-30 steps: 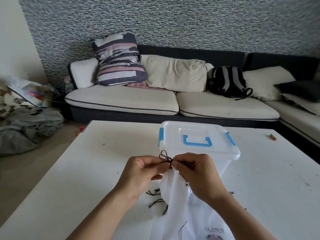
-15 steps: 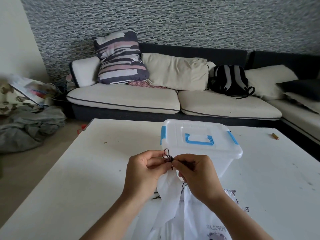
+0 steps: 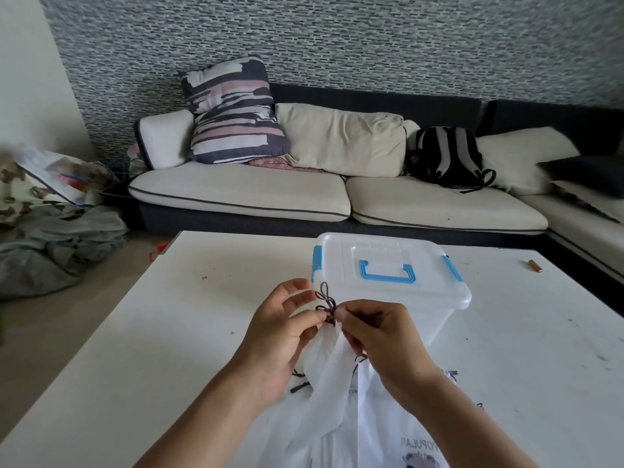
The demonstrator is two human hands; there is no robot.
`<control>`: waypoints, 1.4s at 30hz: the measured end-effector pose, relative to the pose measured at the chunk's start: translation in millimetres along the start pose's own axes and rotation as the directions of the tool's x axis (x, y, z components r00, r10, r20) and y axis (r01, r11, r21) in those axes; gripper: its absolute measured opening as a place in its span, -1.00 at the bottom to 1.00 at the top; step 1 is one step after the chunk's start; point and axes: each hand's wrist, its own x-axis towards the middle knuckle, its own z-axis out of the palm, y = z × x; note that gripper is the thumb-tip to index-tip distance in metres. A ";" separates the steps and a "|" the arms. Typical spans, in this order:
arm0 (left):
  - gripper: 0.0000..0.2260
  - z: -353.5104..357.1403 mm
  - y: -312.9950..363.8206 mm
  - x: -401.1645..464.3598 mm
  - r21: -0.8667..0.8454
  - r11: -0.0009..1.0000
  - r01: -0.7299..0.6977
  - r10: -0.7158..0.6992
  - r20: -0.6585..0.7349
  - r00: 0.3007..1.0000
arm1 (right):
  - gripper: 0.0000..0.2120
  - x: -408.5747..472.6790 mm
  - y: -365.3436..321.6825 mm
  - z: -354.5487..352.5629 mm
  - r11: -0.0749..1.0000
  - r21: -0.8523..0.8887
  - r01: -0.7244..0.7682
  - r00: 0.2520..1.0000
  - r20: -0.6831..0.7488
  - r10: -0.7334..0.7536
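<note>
Dark cord (image 3: 325,303) near box's (image 3: 435,292) front-left corner

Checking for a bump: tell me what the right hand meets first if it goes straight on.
The right hand points left at the dark cord it pinches. Just beyond, it would probably meet the fingers of the left hand.
</note>
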 end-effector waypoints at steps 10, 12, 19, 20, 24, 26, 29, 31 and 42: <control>-0.55 -1.3 -3.1 -2.3 0.016 0.998 -0.065 0.063 0.096 0.993 | -0.75 -3.0 -6.7 2.3 0.993 -0.100 0.061 0.997 0.056 -0.055; -0.59 -2.3 -2.8 -0.6 0.092 0.989 -0.114 0.107 0.078 0.991 | -0.73 -4.2 -8.3 2.3 0.991 -0.114 0.074 0.995 0.070 -0.066; -0.61 -4.0 1.1 0.1 0.263 0.950 -0.167 0.141 0.116 0.983 | -0.73 -4.0 -7.4 -0.2 0.992 -0.105 0.069 0.996 0.060 -0.063; -0.60 -4.9 1.6 0.5 0.299 0.937 -0.183 0.154 0.117 0.981 | -0.72 -3.5 -7.4 -0.8 0.993 -0.097 0.063 0.997 0.056 -0.057; -0.62 -10.6 5.9 3.2 0.456 0.863 -0.217 0.213 0.060 0.975 | -0.70 -2.4 -7.2 -2.6 0.993 -0.106 0.049 0.998 0.044 -0.044; -0.65 -15.0 8.2 5.0 0.532 0.814 -0.232 0.249 0.042 0.968 | -0.74 -1.1 -7.5 -4.7 0.990 -0.127 0.056 0.998 0.025 -0.053; -0.69 -22.4 10.8 5.9 0.623 0.725 -0.292 0.301 0.094 0.949 | -0.78 1.3 -7.8 -7.1 0.989 -0.131 0.064 0.998 0.017 -0.063; -0.72 -27.3 12.5 6.6 0.703 0.604 -0.376 0.374 0.168 0.912 | -0.79 2.6 -7.2 -7.9 0.989 -0.135 0.056 0.998 0.019 -0.054; -0.72 -34.9 13.0 6.0 0.808 0.483 -0.337 0.286 0.219 0.933 | -0.83 5.1 -0.3 -11.9 0.999 -0.003 -0.054 0.997 0.060 0.054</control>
